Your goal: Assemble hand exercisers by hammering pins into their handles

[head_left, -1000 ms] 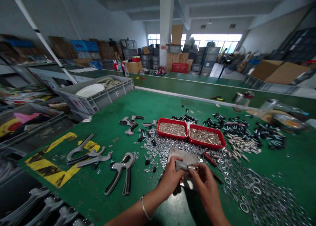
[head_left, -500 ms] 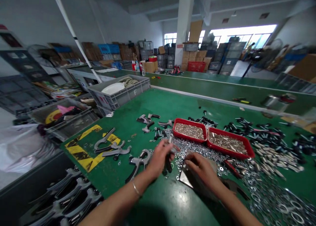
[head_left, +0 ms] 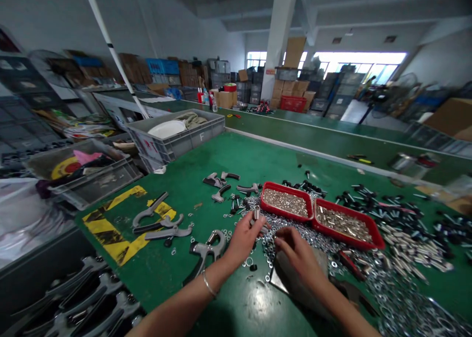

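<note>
My left hand [head_left: 243, 238] is closed around a small shiny metal cylinder [head_left: 256, 214], its end sticking up above the fingers. Part of what it grips is hidden by the palm. To the right, my right hand [head_left: 299, 253] hovers over a flat metal block [head_left: 278, 281], thumb and fingers drawn together; whatever is between them is too small to make out. Loose washers [head_left: 268, 258] lie around the block and between the hands. Left of my left wrist rests a grey hand clamp frame [head_left: 212, 248] with a black grip.
Two red trays [head_left: 312, 214] of small metal parts stand beyond my hands. Black-headed bolts [head_left: 387, 204], metal sleeves [head_left: 413, 248] and pliers [head_left: 356, 295] lie to the right. More clamp parts [head_left: 162, 224] are on the left. A grey crate [head_left: 195, 139] sits at the table's far left edge.
The black part that hung below my left hand no longer shows there. The metal cylinder now stands more upright in the left fingers. My right hand has stayed near the block; the view has shifted slightly.
</note>
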### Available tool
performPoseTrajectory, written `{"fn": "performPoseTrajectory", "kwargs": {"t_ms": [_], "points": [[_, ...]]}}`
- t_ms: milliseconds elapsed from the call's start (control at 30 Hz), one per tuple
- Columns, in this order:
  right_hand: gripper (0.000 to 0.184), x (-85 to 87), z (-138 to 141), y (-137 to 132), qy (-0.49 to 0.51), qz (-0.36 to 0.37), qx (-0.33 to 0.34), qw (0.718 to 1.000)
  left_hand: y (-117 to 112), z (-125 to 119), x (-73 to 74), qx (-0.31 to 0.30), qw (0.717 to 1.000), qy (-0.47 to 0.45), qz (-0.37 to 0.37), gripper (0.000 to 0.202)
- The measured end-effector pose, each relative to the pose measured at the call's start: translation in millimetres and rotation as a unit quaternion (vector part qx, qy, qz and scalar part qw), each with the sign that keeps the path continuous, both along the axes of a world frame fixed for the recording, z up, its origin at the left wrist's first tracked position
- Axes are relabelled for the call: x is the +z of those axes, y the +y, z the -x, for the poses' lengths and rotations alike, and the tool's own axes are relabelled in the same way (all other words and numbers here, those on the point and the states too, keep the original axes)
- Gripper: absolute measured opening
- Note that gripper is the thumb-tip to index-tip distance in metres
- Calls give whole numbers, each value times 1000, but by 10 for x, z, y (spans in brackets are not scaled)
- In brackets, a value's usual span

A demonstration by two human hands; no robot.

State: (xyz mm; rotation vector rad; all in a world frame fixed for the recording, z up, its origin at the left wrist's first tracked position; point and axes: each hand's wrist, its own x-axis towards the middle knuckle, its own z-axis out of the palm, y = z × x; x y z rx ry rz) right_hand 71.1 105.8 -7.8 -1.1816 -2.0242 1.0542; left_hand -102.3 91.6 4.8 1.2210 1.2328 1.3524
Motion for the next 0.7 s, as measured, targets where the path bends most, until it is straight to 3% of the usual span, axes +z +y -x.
{"fn": "performPoseTrajectory", "kwargs": {"t_ms": [67, 167, 267, 333, 433, 500, 533, 633, 700], "points": [[27, 96, -104, -92, 173, 142, -73, 972, -101, -154, 19, -19, 998, 50, -26, 30], [30, 126, -187, -236, 353, 295, -106, 881, -208, -393, -13, -14, 995, 102, -17, 31], [31, 61, -262, -328, 403, 352, -96, 840, -262, -599, -87, -4, 993, 122, -5, 31], [30, 31, -337, -371, 396, 343, -90, 847, -287, -702, -106, 3, 991, 133, -5, 29], [27, 45, -470, -451, 306, 218, -112, 920, -337, -796, -44, -5, 989, 145, 8, 29], [18, 65, -558, -518, 205, 55, -131, 968, -380, -823, 42, -30, 989, 141, 17, 30], [13, 67, -600, -549, 158, -40, -131, 978, -403, -827, 86, -43, 990, 137, 18, 31], [21, 28, -726, -605, 60, -271, -72, 958, -456, -816, 154, -85, 988, 124, 15, 35], [29, -10, -797, -575, 17, -326, -39, 944, -463, -788, 119, -96, 988, 124, 15, 34]]}}
